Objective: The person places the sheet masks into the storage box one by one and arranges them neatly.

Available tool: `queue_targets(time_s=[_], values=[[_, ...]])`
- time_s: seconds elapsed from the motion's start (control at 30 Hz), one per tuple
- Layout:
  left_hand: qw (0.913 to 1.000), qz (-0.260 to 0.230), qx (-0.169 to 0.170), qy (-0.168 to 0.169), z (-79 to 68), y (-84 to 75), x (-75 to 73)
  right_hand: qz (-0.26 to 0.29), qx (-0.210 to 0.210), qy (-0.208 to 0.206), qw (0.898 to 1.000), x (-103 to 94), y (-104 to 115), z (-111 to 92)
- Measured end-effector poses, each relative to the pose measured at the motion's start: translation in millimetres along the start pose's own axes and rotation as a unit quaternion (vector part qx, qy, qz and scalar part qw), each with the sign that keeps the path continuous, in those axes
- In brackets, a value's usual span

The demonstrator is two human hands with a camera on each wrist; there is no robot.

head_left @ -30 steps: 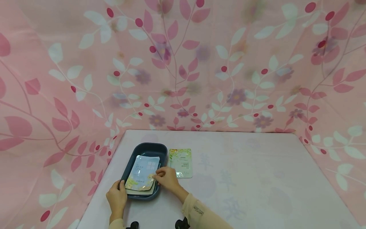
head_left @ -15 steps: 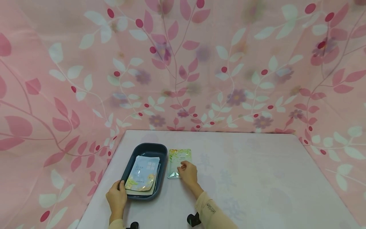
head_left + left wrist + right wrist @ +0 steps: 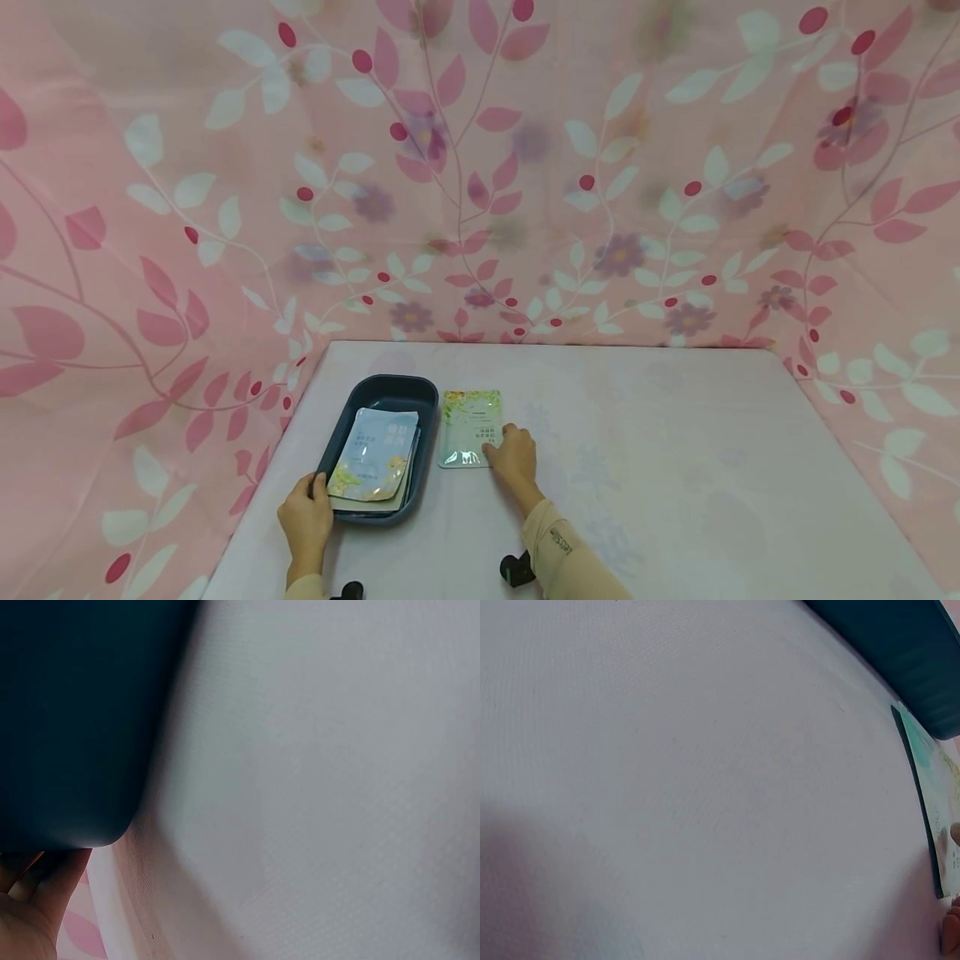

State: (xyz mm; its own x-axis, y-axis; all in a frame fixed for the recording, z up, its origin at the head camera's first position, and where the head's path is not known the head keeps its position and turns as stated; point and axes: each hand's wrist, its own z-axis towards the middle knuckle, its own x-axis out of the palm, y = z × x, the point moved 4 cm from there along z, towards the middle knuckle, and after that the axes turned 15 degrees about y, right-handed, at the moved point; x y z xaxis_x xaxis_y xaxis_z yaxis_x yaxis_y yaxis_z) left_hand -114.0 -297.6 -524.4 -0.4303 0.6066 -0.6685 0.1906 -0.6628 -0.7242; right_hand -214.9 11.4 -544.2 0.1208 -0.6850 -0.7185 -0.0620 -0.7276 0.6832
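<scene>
My left hand point(image 3: 306, 521) grips the near left rim of a dark blue tray point(image 3: 427, 400). In the left wrist view, its fingers point(image 3: 64, 881) are at the corner of the tray point(image 3: 75, 712). Inside the tray lies a stack of sheet mask packets, a pale blue one point(image 3: 375, 454) on top. To the tray's right, a green sheet mask packet point(image 3: 468, 425) lies flat on the table. My right hand point(image 3: 516, 462) is at its near right side, thumb over the packet and fingers beside its right edge, spread apart. The right wrist view catches only fingertips beside the green packet point(image 3: 934, 787).
The table point(image 3: 675, 467) has a white cloth with faint printing. A pink floral curtain point(image 3: 525, 167) surrounds its back and sides. Dark camera mounts point(image 3: 517, 571) show by both wrists.
My right hand has moved from the stack in the tray across the green packet to its right edge. My left hand has stayed on the tray rim.
</scene>
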Motion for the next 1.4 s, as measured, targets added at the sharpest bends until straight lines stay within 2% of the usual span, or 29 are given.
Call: queue_targets(time_s=[0.4,0.7,0.93,1.1,1.17,1.23,1.33,1.4], values=[[0.9998,-0.003,-0.015,0.011,0.1,-0.6,0.1,0.005,0.025,0.015,1.000,3.6,2,1],[1.0000,0.000,-0.004,0.002,-0.3,-1.0,-0.8,0.017,0.029,0.011,0.999,3.6,3,-1],[1.0000,0.004,-0.007,0.002,0.2,-1.9,-1.2,0.061,0.035,0.008,0.997,4.2,0,-1],[0.9999,0.004,-0.010,0.005,1.0,0.5,1.1,0.098,0.068,0.021,0.993,4.0,-5,0],[0.9999,0.004,-0.012,0.007,1.0,1.7,1.8,0.128,0.082,0.044,0.987,3.1,-7,0],[0.9998,0.004,-0.016,0.009,1.0,2.6,2.1,0.175,0.093,0.079,0.977,2.6,-10,2],[0.9999,0.004,-0.015,0.007,1.1,2.6,1.6,0.275,0.095,0.134,0.947,-0.6,-14,3],[0.9999,0.004,-0.011,0.004,1.4,2.4,1.6,0.322,0.094,0.165,0.928,-3.7,-17,5]])
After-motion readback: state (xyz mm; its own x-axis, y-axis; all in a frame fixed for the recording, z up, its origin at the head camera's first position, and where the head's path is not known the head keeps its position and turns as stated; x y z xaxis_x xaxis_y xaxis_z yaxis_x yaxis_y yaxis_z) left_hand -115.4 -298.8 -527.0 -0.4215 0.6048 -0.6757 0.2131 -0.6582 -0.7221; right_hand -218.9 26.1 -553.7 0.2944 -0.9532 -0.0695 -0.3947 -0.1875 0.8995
